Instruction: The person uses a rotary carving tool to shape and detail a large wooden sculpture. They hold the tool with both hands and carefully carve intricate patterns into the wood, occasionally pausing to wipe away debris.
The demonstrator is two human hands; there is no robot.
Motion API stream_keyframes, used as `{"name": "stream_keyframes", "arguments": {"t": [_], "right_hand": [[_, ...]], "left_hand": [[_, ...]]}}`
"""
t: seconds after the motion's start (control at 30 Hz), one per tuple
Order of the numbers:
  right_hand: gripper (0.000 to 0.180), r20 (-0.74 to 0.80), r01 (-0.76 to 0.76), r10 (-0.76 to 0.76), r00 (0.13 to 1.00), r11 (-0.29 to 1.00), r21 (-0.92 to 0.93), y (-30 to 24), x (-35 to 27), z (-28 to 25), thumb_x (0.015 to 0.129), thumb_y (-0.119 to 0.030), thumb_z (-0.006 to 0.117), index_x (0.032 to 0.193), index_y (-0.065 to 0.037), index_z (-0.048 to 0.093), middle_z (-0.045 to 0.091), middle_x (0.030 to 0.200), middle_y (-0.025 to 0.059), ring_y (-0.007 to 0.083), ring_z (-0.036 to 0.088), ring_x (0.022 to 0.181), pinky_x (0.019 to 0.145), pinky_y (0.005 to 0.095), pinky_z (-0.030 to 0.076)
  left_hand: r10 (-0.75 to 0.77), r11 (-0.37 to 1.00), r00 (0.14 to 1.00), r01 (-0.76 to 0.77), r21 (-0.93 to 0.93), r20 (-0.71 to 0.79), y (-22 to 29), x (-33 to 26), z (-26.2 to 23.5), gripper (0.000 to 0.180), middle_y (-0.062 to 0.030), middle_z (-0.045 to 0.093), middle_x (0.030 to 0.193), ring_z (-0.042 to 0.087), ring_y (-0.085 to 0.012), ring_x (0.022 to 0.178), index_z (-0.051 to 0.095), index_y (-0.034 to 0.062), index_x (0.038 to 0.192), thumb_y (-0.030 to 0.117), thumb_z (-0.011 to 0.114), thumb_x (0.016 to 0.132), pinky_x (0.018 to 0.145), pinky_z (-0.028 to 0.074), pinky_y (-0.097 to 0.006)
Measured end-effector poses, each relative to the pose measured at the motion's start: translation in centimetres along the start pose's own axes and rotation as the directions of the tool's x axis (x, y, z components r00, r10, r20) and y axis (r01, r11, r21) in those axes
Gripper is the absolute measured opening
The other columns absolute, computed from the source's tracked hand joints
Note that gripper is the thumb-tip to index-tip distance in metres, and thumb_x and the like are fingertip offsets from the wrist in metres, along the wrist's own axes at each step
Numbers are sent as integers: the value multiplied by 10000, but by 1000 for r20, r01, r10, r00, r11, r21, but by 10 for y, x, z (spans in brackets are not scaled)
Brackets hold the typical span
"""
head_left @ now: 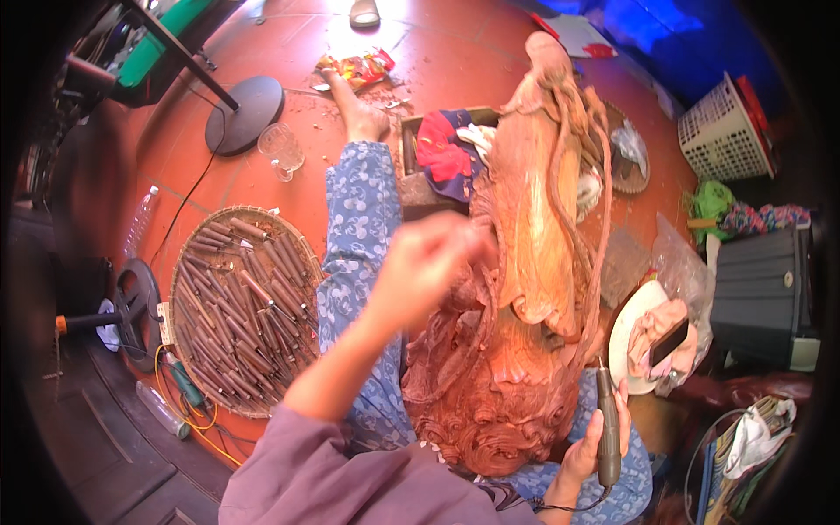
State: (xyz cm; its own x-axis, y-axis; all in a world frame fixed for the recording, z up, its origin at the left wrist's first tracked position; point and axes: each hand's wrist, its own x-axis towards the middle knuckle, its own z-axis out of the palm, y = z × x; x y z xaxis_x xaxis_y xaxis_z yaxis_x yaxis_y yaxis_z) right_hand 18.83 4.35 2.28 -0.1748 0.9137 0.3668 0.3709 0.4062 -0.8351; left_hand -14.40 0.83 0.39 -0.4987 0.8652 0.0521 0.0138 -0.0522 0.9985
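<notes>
Landmark: the reddish-brown wooden carving [534, 210], located between our legs, its swirled end nearest our body. All positions below refer to it.

Our left hand [429, 262] is placed over the left side of the carving. Its fingers appear curled, but motion blur covers them; we cannot tell how far they are open, or whether they grip or touch the wood. Our right hand [579, 455] is at the lower right of the carving, fingers closed around the dark handheld rotary tool [607, 429]. The tool is upright, tip pointing away from us, just beside the carving's edge; its cord [573, 508] leads from the lower end.

Our left leg, in blue patterned trousers [359, 227], extends along the left of the carving. Further left, on the red tiled floor [206, 171], we find a round woven basket [173, 293] filled with brown rods [249, 311]. A wooden box [407, 157] with red and dark blue cloth [442, 153] is at the far left side of the carving. To its right we locate a white hat [619, 346] bearing pinkish cloth and a dark phone [668, 344]; beyond, a cream crate [722, 131].
</notes>
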Motion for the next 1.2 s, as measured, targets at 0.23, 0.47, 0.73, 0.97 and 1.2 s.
{"name": "stream_keyframes", "arguments": {"t": [0.23,0.47,0.73,0.97,1.2], "right_hand": [[339,-36,-39,36,999,996,-85,-4,25,-14,935,-46,581,1243,89,544,597,1274,208,248,549,1191,1084,376,360],[327,-28,-81,77,997,976,-200,-22,45,8,940,-57,582,1232,88,550,613,1239,198,242,569,1143,1052,365,385],[337,17,-61,65,998,979,-197,-26,59,27,925,-61,595,1226,86,552,615,1221,199,252,580,1116,1023,370,409],[346,35,-57,66,997,974,-217,-27,57,24,912,-64,606,1220,85,554,616,1206,200,262,589,1092,997,374,430],[355,52,-77,90,995,975,-210,-24,60,27,899,-67,617,1215,83,555,618,1190,202,271,599,1069,972,378,451]], "left_hand": [[390,610,920,-292,737,41,-135,229,-40,335,-114,604,1301,518,-330,1251,625,108,1221,248,575,921,1007,423,-467],[-213,500,946,-110,859,246,-159,234,-22,512,-132,699,1067,612,-334,1082,711,185,1136,482,319,996,951,375,-562],[194,381,943,-328,865,272,-169,274,-17,349,-251,681,1032,654,-359,1029,727,-4,936,292,558,863,941,465,-467],[123,649,985,-173,741,123,-196,333,18,164,-206,705,953,692,-362,932,736,51,895,113,673,757,820,558,-436],[-136,674,991,80,734,17,-175,331,22,228,-199,695,1075,669,-323,1051,739,38,977,99,684,764,887,544,-403]]}}
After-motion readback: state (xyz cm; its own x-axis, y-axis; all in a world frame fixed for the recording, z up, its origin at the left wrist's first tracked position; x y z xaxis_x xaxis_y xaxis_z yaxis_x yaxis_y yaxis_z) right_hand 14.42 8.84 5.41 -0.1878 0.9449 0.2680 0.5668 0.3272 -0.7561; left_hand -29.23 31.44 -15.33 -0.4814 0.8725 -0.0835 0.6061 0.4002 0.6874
